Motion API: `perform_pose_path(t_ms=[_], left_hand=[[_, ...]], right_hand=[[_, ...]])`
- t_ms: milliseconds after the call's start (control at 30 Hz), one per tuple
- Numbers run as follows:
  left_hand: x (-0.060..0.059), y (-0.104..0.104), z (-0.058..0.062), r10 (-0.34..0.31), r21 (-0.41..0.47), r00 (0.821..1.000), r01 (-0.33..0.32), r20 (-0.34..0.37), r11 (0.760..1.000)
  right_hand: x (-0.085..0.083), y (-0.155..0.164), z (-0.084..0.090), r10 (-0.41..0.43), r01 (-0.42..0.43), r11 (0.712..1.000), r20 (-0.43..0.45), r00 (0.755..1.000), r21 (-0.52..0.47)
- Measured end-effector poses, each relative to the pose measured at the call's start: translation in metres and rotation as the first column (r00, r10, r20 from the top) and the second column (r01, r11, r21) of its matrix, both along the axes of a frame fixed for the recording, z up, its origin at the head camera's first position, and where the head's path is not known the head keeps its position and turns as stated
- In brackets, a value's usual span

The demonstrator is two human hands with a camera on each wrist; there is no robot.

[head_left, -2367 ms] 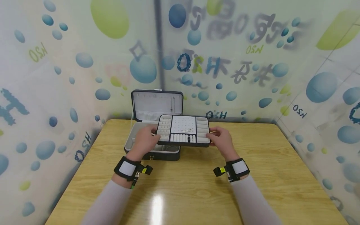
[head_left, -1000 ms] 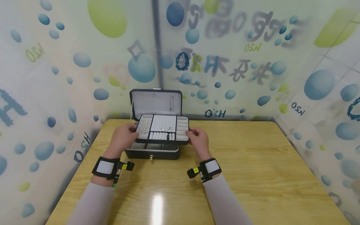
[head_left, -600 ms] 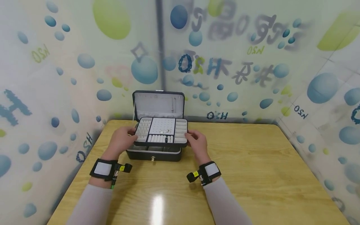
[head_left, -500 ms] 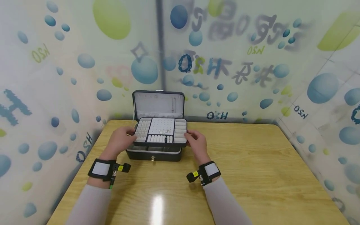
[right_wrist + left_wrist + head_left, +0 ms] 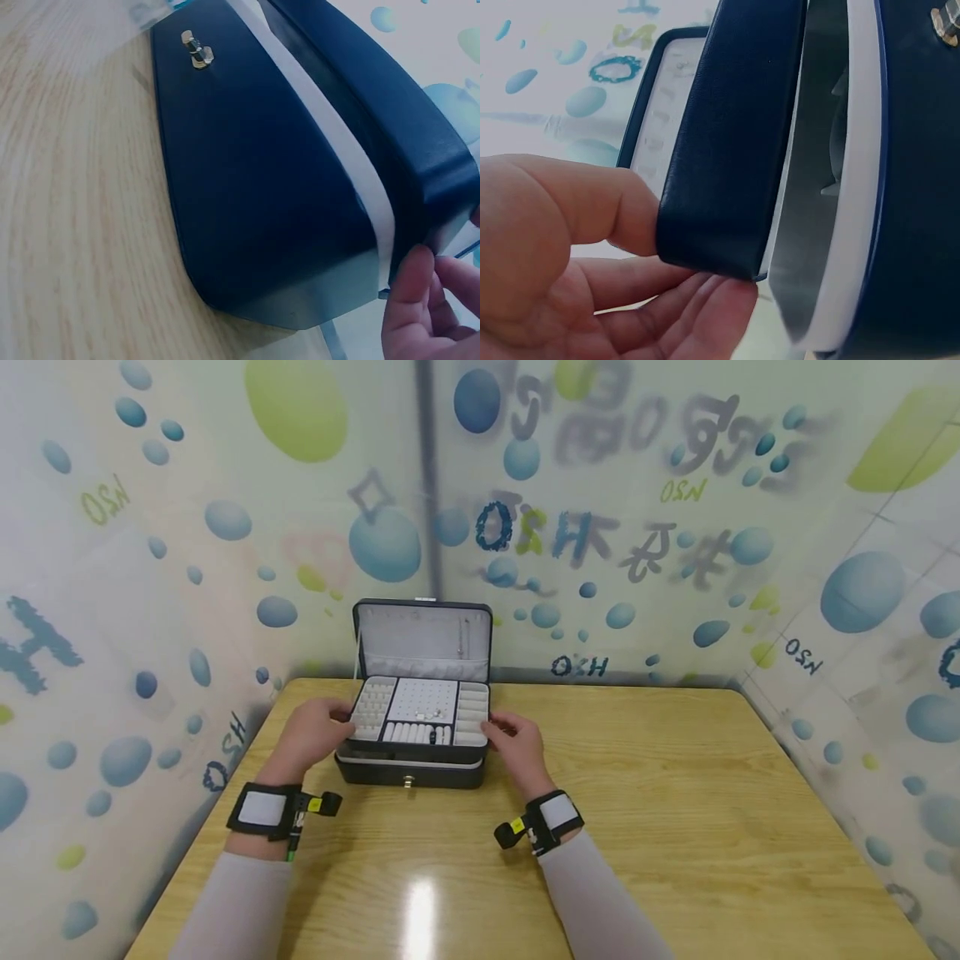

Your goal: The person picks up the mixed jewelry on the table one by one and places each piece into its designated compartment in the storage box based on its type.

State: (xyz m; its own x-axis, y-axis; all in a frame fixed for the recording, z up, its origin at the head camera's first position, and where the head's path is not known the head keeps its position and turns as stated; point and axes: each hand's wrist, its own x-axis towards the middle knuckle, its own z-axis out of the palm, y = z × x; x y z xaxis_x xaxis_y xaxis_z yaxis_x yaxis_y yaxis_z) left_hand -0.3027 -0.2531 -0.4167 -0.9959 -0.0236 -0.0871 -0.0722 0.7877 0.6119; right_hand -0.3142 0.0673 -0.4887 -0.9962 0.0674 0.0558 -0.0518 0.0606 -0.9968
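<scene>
Both hands hold a dark jewelry tray with pale compartments above the open jewelry box. My left hand pinches its left end; in the left wrist view the thumb is on top of the dark wall and fingers are beneath. My right hand grips the right end, with fingertips at the corner in the right wrist view. Small earrings lie on the white dotted pad, and a dark ring sits in the ring rolls. A gap separates the tray's front from the box rim.
The box lid stands raised at the back, with a thin necklace hanging inside it. A brass clasp is on the box front. The wooden table extends to the right, and a patterned wall rises behind.
Both hands have carried the tray from the box's right side leftward until it is above the box. In the last half second it shifted slightly further left and lower.
</scene>
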Motion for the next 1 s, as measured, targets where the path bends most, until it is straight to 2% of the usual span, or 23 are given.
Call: perform_pose_path(t_ms=[467, 667, 800, 1000], left_hand=[[-0.004, -0.007, -0.004, -0.005, -0.026, 0.998, 0.006, 0.055, 1.000], [-0.005, -0.010, -0.007, -0.034, -0.050, 0.998, 0.036, 0.044, 0.998], [-0.005, -0.010, -0.008, -0.031, -0.049, 0.998, 0.034, 0.057, 0.998], [-0.008, -0.011, -0.013, -0.026, -0.055, 0.998, 0.029, 0.062, 0.998]], right_hand=[[0.000, -0.005, -0.006, 0.038, -0.038, 0.998, -0.001, 0.999, 0.053], [0.002, -0.006, -0.005, 0.045, -0.044, 0.995, -0.007, 0.999, 0.084], [0.002, -0.006, -0.004, 0.044, -0.044, 0.992, 0.003, 0.999, 0.117], [0.002, -0.006, -0.005, 0.043, -0.037, 0.985, -0.031, 0.999, 0.171]])
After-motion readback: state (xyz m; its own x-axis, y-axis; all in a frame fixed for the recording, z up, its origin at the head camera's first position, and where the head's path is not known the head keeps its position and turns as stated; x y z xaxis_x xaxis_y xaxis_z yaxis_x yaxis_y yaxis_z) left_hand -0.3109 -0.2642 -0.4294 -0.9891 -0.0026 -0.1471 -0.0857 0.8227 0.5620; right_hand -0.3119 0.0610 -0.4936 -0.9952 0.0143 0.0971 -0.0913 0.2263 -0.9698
